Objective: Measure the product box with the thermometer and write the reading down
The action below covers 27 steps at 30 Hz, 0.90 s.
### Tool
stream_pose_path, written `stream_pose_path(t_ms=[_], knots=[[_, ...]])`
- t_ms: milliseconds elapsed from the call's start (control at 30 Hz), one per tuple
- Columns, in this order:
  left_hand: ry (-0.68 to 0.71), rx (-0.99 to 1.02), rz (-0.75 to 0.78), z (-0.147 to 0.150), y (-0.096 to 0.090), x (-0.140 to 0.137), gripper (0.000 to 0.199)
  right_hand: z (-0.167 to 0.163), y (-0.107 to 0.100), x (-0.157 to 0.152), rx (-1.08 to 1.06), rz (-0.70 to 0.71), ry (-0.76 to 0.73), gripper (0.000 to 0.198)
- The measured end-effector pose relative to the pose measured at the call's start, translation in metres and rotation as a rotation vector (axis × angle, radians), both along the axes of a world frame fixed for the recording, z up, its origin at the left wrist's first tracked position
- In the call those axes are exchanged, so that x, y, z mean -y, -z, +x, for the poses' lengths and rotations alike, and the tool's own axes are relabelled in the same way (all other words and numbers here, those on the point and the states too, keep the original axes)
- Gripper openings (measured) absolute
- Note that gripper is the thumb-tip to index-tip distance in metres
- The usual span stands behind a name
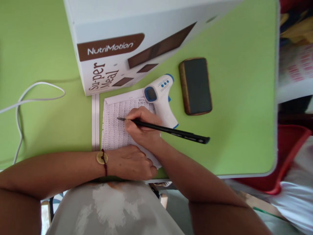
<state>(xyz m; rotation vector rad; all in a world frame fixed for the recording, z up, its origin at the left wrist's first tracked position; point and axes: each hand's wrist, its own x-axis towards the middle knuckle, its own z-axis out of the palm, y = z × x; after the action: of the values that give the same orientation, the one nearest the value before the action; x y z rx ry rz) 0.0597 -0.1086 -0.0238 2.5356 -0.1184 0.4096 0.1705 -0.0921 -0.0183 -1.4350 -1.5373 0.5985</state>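
My right hand [143, 125] grips a black pen [171, 131], its tip touching the sheet of paper [116, 130] covered in rows of small handwriting. My left hand [132, 163] lies palm down across the paper's lower edge with its fingers curled in; nothing shows in them, and the palm is hidden. A red cord bracelet with a round gold piece [102, 157] circles the left wrist. Just beyond my right hand, a white and blue infrared thermometer [162, 98] lies partly over the paper's upper right corner.
A large white NutriMotion box [117, 29] stands behind the paper. To the right lies a dark phone [197, 86] in a brown case. A white cable [18, 107] loops across the green table [239, 130] on the left. Red plastic [290, 156] sits beyond the table's right edge.
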Motion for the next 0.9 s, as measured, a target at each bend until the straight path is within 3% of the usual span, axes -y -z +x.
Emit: stream_pose_path(t_ms=[900], knots=[[-0.029,0.137,0.009,0.0026,0.0088,0.0019,0.025,-0.0052,-0.0041,0.0002,0.055,-0.008,-0.064,0.011]])
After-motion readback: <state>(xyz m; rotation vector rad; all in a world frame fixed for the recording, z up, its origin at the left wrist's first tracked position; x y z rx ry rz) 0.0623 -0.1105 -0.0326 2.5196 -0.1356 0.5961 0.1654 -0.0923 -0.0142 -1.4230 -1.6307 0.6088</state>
